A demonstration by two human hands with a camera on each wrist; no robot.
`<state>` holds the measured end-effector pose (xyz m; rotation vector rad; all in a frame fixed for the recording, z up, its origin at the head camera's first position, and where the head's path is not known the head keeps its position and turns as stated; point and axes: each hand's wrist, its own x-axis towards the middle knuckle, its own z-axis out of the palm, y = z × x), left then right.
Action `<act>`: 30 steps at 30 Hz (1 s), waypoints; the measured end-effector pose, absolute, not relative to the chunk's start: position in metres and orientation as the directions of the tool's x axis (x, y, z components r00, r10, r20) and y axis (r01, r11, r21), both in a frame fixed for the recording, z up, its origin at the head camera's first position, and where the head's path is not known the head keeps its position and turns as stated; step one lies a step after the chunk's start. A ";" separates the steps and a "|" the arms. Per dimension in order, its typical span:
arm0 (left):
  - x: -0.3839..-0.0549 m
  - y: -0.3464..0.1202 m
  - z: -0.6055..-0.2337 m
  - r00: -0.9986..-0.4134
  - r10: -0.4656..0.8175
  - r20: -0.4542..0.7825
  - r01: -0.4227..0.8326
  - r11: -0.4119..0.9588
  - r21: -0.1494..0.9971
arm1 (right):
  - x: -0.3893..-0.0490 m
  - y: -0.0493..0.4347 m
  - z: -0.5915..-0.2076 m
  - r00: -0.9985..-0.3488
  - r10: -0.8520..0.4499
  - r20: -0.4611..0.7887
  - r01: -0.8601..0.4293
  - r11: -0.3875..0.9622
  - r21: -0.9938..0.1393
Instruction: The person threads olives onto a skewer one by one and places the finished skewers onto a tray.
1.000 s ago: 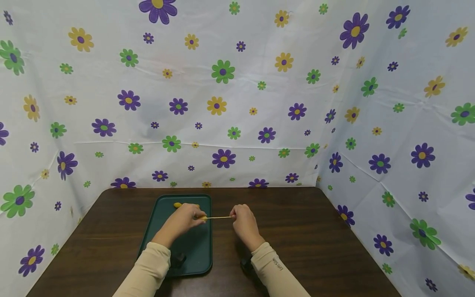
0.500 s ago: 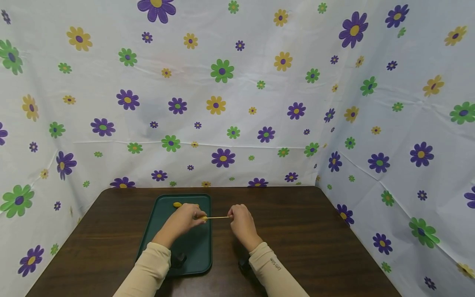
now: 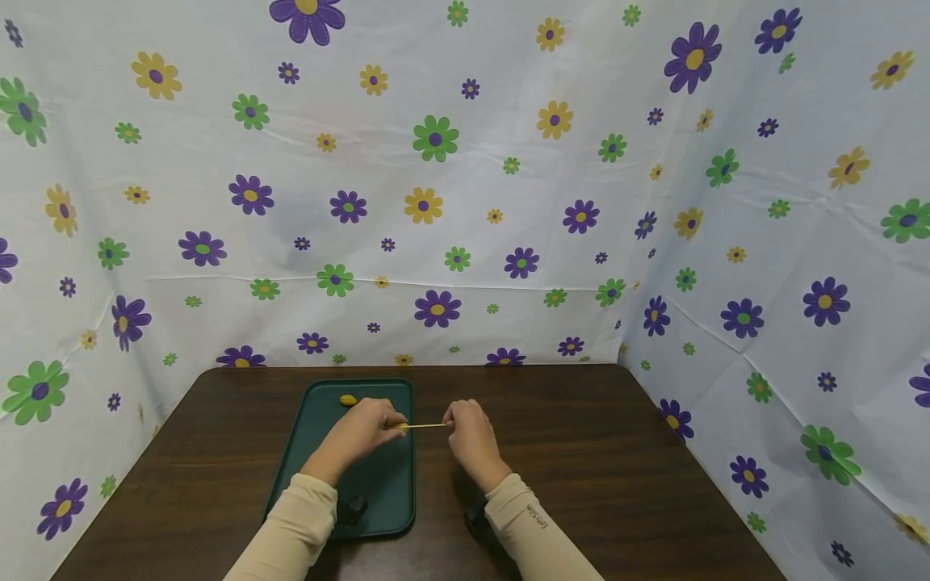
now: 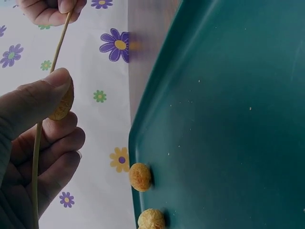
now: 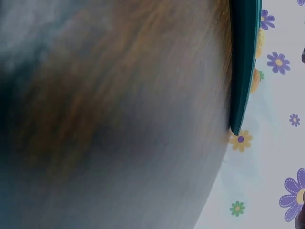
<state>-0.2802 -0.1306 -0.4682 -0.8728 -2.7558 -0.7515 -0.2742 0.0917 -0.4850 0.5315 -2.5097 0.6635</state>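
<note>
Over the right side of the green tray (image 3: 392, 496), my left hand (image 3: 362, 432) pinches a small golden-brown ball-shaped piece (image 4: 63, 106) between thumb and fingers. A thin wooden skewer (image 4: 60, 43) runs up from the piece, and a lower length of it (image 4: 35, 174) passes across the palm. Past the tray's right edge, my right hand (image 3: 474, 440) grips the skewer's other end with curled fingers; its fingertips (image 4: 67, 5) show at the top of the left wrist view. The left thumb hides where skewer and piece meet.
Two similar golden-brown pieces (image 4: 140, 177) (image 4: 151, 218) lie near the tray's far rim; small pale crumbs dot its floor. The tray stands on the left part of a dark wooden table (image 3: 581, 452). A flower-print cloth (image 3: 479, 242) encloses the back and sides.
My right hand has shifted slightly left, towards the left hand, and less of the skewer shows between them. The left hand stays almost in place.
</note>
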 end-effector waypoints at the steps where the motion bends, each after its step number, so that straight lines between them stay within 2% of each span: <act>1: -0.280 -0.131 -0.468 -0.815 0.501 0.292 0.580 0.703 0.412 | -0.274 0.091 -0.485 -0.808 -0.239 0.539 -0.474 0.807 -0.352; 7: -0.280 -0.130 -0.467 -0.801 0.515 0.306 0.599 0.695 0.398 | -0.275 0.089 -0.486 -0.818 -0.236 0.524 -0.463 0.810 -0.359; 15: -0.278 -0.128 -0.466 -0.827 0.490 0.277 0.563 0.708 0.426 | -0.274 0.086 -0.486 -0.823 -0.246 0.512 -0.464 0.811 -0.356; 30: -0.278 -0.129 -0.467 -0.821 0.494 0.285 0.570 0.693 0.441 | -0.270 0.078 -0.482 -0.845 -0.246 0.475 -0.449 0.809 -0.379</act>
